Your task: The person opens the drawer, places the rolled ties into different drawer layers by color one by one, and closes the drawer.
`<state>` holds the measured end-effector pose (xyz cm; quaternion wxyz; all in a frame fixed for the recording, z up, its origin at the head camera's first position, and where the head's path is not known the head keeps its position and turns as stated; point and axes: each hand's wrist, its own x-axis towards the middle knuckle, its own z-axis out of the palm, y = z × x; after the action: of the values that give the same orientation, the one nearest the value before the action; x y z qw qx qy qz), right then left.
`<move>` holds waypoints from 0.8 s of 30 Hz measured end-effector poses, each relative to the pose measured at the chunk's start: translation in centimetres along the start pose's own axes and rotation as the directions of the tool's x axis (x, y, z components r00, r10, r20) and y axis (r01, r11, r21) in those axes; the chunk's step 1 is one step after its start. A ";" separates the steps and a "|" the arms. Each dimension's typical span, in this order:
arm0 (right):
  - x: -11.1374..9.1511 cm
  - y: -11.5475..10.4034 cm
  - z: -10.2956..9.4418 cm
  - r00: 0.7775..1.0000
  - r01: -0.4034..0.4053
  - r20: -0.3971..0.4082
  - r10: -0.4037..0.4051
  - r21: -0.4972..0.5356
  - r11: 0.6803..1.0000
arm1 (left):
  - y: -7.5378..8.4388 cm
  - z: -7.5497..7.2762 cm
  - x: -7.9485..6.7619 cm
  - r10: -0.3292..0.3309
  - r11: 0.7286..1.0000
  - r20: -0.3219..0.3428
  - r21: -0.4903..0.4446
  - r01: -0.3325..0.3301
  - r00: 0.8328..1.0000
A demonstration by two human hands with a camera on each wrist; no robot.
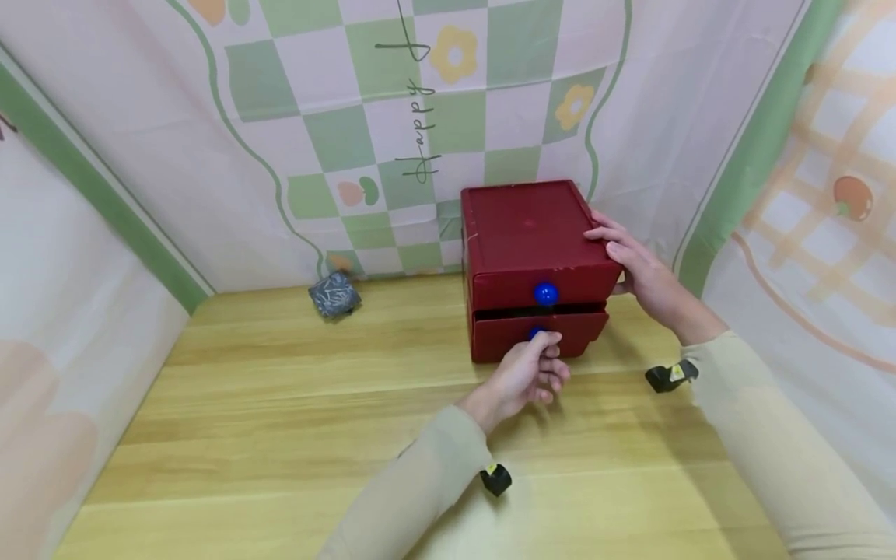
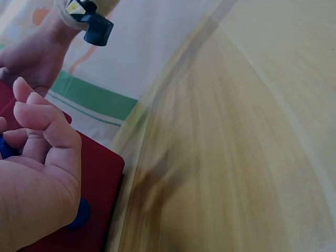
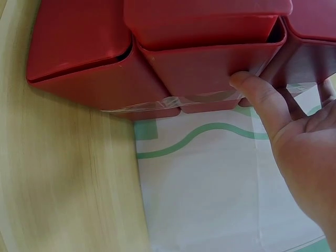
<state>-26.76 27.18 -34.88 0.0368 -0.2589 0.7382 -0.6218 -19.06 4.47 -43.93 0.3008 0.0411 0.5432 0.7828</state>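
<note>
A red drawer cabinet with blue knobs stands against the back cloth. One drawer below the top one is pulled out slightly, leaving a dark gap above its front. My left hand pinches that drawer's blue knob between thumb and curled index finger, its other fingers loosely bent. Another blue knob shows lower down in the left wrist view. My right hand steadies the cabinet, fingers over its top right edge and thumb against the side. Clear tape runs across that side in the right wrist view.
Left of the cabinet, a small dark grey patterned packet lies on the wooden table near its back edge. Printed cloths enclose the back and both sides. Each wrist wears a black camera.
</note>
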 end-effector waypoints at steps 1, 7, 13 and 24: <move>0.0 0.0 0.0 1.000 -0.001 0.000 0.001 0.000 1.000 | 0.0 0.0 0.1 0.002 1.000 -0.003 0.002 -0.002 1.000; 0.0 0.0 0.0 1.000 0.000 -0.004 0.000 0.002 1.000 | 0.2 0.0 0.6 0.014 1.000 -0.031 0.014 -0.014 0.999; 0.0 0.1 0.1 1.000 0.011 -0.011 -0.011 0.018 1.000 | 0.4 0.0 1.0 0.016 1.000 -0.049 0.014 -0.016 0.999; 0.0 0.1 0.2 0.999 0.025 -0.030 -0.025 0.019 0.999 | 0.6 -0.2 1.3 0.007 1.000 -0.061 0.003 -0.006 0.998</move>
<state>-26.68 26.99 -34.99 0.0207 -0.2586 0.7292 -0.6332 -20.46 4.81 -43.85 0.2815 0.0195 0.5531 0.7838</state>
